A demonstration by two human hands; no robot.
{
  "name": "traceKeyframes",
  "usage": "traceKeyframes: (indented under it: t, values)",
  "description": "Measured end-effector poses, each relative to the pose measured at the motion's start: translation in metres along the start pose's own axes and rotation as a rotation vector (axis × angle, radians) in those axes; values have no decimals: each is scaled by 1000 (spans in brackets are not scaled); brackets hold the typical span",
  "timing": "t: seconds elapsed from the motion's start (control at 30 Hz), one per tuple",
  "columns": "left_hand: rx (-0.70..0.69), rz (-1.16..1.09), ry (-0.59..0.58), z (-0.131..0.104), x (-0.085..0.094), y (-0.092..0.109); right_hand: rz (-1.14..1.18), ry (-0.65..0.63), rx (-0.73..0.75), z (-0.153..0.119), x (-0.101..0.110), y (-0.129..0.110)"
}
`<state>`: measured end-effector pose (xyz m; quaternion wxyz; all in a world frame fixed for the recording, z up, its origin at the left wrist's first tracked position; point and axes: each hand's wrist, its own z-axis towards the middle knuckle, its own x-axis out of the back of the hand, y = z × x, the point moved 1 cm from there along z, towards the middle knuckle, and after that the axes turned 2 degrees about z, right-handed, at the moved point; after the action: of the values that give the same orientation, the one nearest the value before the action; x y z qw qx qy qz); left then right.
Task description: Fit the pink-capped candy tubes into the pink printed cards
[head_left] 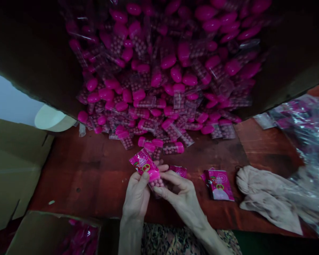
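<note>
My left hand (137, 189) pinches a printed pink sleeve (143, 161) between thumb and fingers. Inside the sleeve's lower end is a clear container of pink candy balls (156, 183), its pink cap partly covered. From the right, my right hand (179, 191) grips that container with thumb and fingers. Just beyond the hands lie pink-capped candy containers (173, 148) on the red-brown table (95, 170). Another printed pink sleeve (179, 171) lies partly hidden behind my right hand. A stack of printed sleeves (220, 185) sits farther right.
A large tipped carton (289, 60) spills a heap of capped containers (159, 71) onto the table. A beige cloth (266, 194) and clear plastic bags (308, 134) lie right. Left are cardboard boxes (18, 159), a pale round bowl (54, 118), and a lower box with pink packs (82, 239).
</note>
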<state>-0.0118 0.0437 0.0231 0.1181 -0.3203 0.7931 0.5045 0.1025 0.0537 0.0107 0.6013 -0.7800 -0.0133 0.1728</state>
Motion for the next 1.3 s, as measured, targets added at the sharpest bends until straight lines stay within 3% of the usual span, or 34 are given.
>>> traceKeyframes:
  t: [0.13,0.27,0.57,0.7,0.8,0.9,1.1,1.17,1.3]
  values:
    - [-52,5,77,2,-6,-6,-222,93,239,-4,-4,-1]
    - [-100,39,47,2,-6,-12,-263,111,301,-4,-4,-3]
    - [-122,263,-186,2,6,-1,-107,34,124,-4,0,-17]
    - [-96,208,-66,2,-4,0,80,31,-72,-3,-4,-10]
    - [-96,168,69,2,-10,-3,32,-49,-119,-3,-10,-5]
    - [-51,177,79,0,-12,-5,-125,-79,-119,-6,-12,-2]
    - [-108,287,39,-7,-14,-4,-232,24,-20,-13,-9,-11]
    - [-86,243,45,-9,-16,-4,-154,-12,-47,-13,-8,-15]
    - [-54,131,86,-12,-18,-2,242,-201,-236,-10,-8,-13]
